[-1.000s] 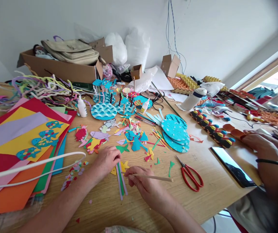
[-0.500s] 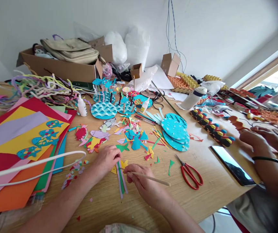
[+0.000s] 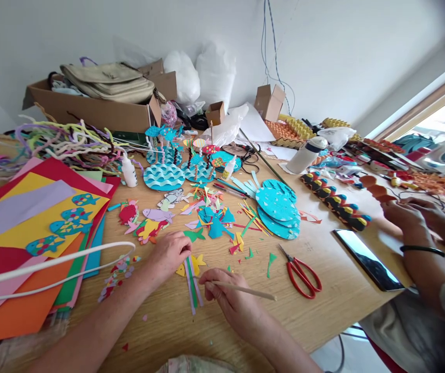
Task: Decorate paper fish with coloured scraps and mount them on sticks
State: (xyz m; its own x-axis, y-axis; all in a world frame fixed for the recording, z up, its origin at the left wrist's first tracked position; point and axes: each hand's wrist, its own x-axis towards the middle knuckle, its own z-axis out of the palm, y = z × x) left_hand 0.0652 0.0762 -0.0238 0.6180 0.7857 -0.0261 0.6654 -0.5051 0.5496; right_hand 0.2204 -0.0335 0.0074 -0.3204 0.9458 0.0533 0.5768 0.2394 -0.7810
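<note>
My left hand (image 3: 172,253) is closed, its fingertips pressed on the upper ends of purple and green paper strips (image 3: 192,285). The strips run down over a yellow paper fish (image 3: 198,263) on the table. My right hand (image 3: 226,296) is closed around a thin wooden stick (image 3: 251,292), which points right; its left end lies beside the strips. Above my left hand is a green paper fish (image 3: 194,234). Red-handled scissors (image 3: 302,273) lie to the right of my right hand.
Coloured sheets (image 3: 31,217) are stacked at left, crossed by a white cable (image 3: 109,246). Blue discs (image 3: 280,207), a phone (image 3: 368,259) and glue bottles (image 3: 129,171) lie around. Another person's hands (image 3: 408,215) work at right. A cardboard box (image 3: 94,111) stands behind.
The view has shifted slightly. My right hand has moved a little away from the strips with the stick. My left hand stays at the strips' upper ends.
</note>
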